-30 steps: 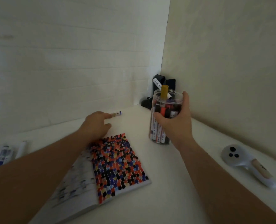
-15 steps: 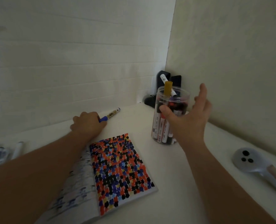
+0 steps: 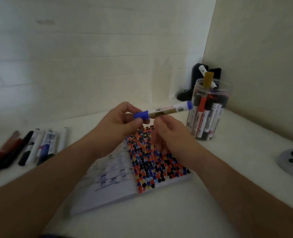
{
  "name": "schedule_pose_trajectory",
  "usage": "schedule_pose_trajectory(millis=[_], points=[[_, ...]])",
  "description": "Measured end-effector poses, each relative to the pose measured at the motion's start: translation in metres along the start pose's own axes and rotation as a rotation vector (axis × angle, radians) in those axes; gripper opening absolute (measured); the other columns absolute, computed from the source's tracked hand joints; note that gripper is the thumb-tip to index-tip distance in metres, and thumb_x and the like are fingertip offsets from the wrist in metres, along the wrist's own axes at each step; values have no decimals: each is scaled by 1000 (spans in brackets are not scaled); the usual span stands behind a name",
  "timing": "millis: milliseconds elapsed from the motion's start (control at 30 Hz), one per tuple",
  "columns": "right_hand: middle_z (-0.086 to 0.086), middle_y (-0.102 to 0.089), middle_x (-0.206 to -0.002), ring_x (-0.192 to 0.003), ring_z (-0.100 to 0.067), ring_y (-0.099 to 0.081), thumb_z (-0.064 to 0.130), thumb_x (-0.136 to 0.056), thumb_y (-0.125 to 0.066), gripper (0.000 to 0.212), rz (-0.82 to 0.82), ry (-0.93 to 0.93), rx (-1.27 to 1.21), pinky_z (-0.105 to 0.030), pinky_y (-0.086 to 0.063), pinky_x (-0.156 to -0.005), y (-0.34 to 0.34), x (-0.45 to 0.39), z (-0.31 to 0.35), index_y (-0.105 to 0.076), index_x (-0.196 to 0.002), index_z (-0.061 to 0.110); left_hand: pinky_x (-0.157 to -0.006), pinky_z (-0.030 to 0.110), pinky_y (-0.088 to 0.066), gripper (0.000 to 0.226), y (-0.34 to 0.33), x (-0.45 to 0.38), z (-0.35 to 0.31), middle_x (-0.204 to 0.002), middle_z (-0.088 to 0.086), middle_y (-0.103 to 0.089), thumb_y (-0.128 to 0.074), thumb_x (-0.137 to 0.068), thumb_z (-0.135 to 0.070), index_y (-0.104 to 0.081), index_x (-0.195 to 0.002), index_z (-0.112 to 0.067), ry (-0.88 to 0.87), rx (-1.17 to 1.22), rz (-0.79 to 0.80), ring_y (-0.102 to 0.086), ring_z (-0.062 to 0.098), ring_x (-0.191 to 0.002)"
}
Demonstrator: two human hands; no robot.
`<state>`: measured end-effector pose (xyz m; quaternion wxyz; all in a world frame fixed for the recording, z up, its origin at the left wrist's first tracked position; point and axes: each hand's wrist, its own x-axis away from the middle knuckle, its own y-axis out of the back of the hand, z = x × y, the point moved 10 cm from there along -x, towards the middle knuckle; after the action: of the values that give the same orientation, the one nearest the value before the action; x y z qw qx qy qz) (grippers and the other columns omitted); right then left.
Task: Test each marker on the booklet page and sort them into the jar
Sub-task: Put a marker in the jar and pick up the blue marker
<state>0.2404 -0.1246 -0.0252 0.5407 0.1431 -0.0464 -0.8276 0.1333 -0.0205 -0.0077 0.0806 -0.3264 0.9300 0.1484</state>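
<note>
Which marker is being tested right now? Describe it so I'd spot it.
Start at the open booklet with its colour-dotted page. Just above it, the left hand pinches a white marker with blue cap, level in the air. The other markers lie on the table or stand in the jar.

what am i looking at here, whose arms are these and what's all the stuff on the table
There is no machine: these are a person's two bare arms, filmed by a wide-angle camera worn on their head, looking forward and down. That is why the arms reach in from the bottom edge.

The left hand grips the blue cap end of a blue marker, held level above an open booklet. The right hand is right under the marker's barrel; whether it touches is blurred.

The booklet's right page is covered in coloured test dabs. A clear jar of markers stands to the right, and more loose markers lie in a row at the left. A grey device with three dark buttons sits at the right edge.
</note>
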Motion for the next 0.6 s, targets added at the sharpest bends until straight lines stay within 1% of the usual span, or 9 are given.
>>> schedule_pose_trajectory(millis=[67,100,133,200,267,367,500,567,600], points=[[-4,-54,-63,-51,-14,-47,38,-98,-62,30,-8,25,-190,-22,-39,-46,-1,3,4,-65,-113,12,-85,40,-60,18,2,15,2,-96,1,-76,-71,-94,-9,-61,-102,-22,-39,-252,25,-71,17,-89],[-6,-52,-61,-50,-14,-45,24,-100,-64,15,-29,36,-202,-22,-37,-44,0,4,4,-65,-103,9,-85,39,-59,20,1,20,2,-97,-4,-74,-73,-93,-13,-61,-102,-26,-59,-395,35,-71,13,-91],[-8,-54,-61,-50,-15,-45,16,-99,-64,8,-51,35,-173,-23,-37,-44,1,5,3,-63,-96,9,-83,34,-58,20,-3,24,2,-100,-9,-73,-72,-94,-18,-58,-104,-29,-87,-503,51,-69,7,-91],[-12,-59,-63,-53,-19,-51,12,-97,-67,10,-72,15,-112,-25,-40,-44,-3,7,-4,-61,-90,8,-80,24,-54,21,-15,29,-2,-107,-15,-69,-65,-99,-30,-51,-113,-36,-133,-590,103,-66,0,-95],[-11,-63,-64,-55,-19,-55,13,-96,-70,16,-86,-1,-93,-27,-44,-47,-9,9,-9,-60,-85,7,-77,22,-53,19,-30,32,2,-106,-18,-68,-55,-103,-39,-46,-119,-39,-145,-600,167,-64,-2,-93],[-8,-62,-62,-53,-18,-55,18,-97,-69,27,-103,-7,-66,-27,-45,-48,-10,12,-14,-56,-75,9,-70,30,-50,15,-48,37,11,-91,-18,-62,-46,-105,-46,-42,-116,-36,-211,-691,226,-60,1,-81],[-12,-61,-63,-51,-20,-55,8,-96,-65,31,-38,-43,-136,-25,-44,-45,-13,11,-16,-55,-68,12,-63,40,-49,22,-53,36,17,-81,-7,-63,-40,-105,-53,-40,-111,-31,-259,-702,191,-59,9,-68],[-12,-60,-63,-51,-19,-54,4,-96,-64,33,-22,-29,-155,-26,-44,-46,-15,11,-14,-54,-66,12,-59,41,-47,25,-53,36,14,-78,-5,-62,-41,-104,-54,-40,-108,-30,-282,-674,184,-57,11,-64],[-13,-59,-63,-51,-19,-54,4,-96,-64,33,-15,-19,-156,-26,-43,-47,-16,10,-13,-54,-65,13,-56,39,-47,23,-53,36,14,-77,-7,-61,-42,-104,-53,-40,-106,-30,-289,-657,187,-56,10,-63]])
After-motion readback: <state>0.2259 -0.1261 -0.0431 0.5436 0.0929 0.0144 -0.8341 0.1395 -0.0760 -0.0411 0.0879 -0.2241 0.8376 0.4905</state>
